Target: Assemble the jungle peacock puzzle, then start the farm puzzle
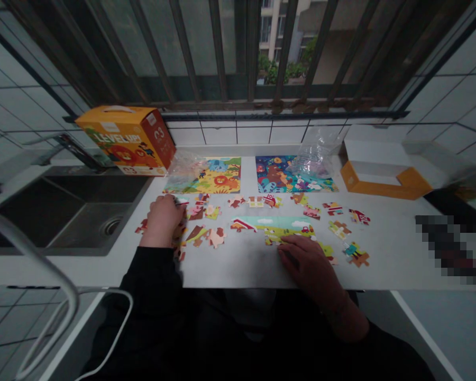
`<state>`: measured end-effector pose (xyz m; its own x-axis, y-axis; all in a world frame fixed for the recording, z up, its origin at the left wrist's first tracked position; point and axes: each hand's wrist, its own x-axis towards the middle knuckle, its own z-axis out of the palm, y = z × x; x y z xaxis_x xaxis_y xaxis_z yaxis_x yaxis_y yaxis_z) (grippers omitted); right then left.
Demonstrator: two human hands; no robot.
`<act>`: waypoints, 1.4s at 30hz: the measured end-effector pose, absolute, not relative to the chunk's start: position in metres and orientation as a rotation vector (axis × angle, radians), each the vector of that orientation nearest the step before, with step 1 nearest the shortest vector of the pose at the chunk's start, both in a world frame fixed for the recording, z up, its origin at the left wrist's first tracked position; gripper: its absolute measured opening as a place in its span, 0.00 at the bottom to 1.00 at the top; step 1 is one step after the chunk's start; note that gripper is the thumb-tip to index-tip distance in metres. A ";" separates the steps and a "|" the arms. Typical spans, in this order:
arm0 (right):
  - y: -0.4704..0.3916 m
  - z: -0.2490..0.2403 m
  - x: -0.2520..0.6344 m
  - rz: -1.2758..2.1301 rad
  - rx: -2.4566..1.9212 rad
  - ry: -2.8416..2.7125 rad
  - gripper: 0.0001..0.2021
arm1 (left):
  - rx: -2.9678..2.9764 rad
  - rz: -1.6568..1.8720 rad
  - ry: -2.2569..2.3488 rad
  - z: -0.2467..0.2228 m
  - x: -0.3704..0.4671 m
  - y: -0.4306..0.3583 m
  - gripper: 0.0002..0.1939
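On the left of the white counter, my left hand (162,221) is closed, its fingers curled at a light-blue puzzle piece (181,201) with a red stripe. Part of that piece is hidden by the fingers. My right hand (311,264) lies with fingers stretched over the lower edge of a partly joined puzzle (287,225) showing sky, clouds, green field and a tractor. A red-roofed section (243,225) adjoins it on the left. Several loose pieces surround the hands, including a pinkish piece (217,237) and a teal-and-brown piece (357,255).
Behind the pieces lie a lion picture (224,177) and a dark-blue animal picture (275,180), with clear plastic bags (317,156) partly over them. An orange box (127,140) stands beside the sink (83,227). An opened orange-and-white box (384,182) is at right; a white cable (69,286) hangs front left.
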<state>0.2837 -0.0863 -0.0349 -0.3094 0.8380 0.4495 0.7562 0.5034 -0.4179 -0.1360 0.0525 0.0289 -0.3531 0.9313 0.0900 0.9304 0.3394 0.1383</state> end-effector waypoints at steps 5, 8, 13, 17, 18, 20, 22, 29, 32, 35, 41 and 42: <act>-0.087 -0.035 0.283 0.161 -1.308 -2.112 0.09 | 1.746 0.339 2.537 0.032 -0.145 0.059 0.28; -0.087 -0.035 0.283 0.172 -1.312 -2.117 0.09 | 1.706 0.496 2.493 0.037 -0.145 0.057 0.26; -0.086 -0.035 0.283 0.178 -1.313 -2.118 0.09 | 1.339 0.995 2.128 0.035 -0.118 0.039 0.14; -0.086 -0.036 0.284 0.182 -1.295 -2.104 0.09 | 1.385 0.892 1.845 0.025 -0.076 0.017 0.15; -0.086 -0.036 0.284 0.184 -1.293 -2.102 0.09 | 1.449 0.793 1.801 0.023 -0.066 0.012 0.15; -0.086 -0.035 0.283 0.186 -1.299 -2.102 0.08 | 1.537 0.656 1.793 0.021 -0.051 0.004 0.12; -0.086 -0.034 0.283 0.182 -1.306 -2.103 0.08 | 1.584 0.610 1.844 0.022 -0.042 0.001 0.10; -0.087 -0.032 0.282 0.163 -1.304 -2.114 0.08 | 1.712 0.501 2.039 0.031 -0.044 0.006 0.06; -0.087 -0.033 0.282 0.159 -1.315 -2.114 0.08 | 1.735 0.430 2.038 0.034 -0.045 0.005 0.08; -0.087 -0.033 0.283 0.154 -1.321 -2.114 0.08 | 1.761 0.389 2.033 0.036 -0.045 0.006 0.09; -0.086 -0.033 0.282 0.173 -1.329 -2.117 0.08 | 1.860 0.344 2.048 0.033 -0.045 0.010 0.11; -0.086 -0.033 0.282 0.172 -1.331 -2.113 0.08 | 1.882 0.340 2.050 0.031 -0.045 0.010 0.11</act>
<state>0.2822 -0.0864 -0.0326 -0.2937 0.8501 0.4371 0.7682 0.4821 -0.4213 -0.0451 0.0101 0.0314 -0.0674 0.9941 -0.0848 0.9136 0.0957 0.3951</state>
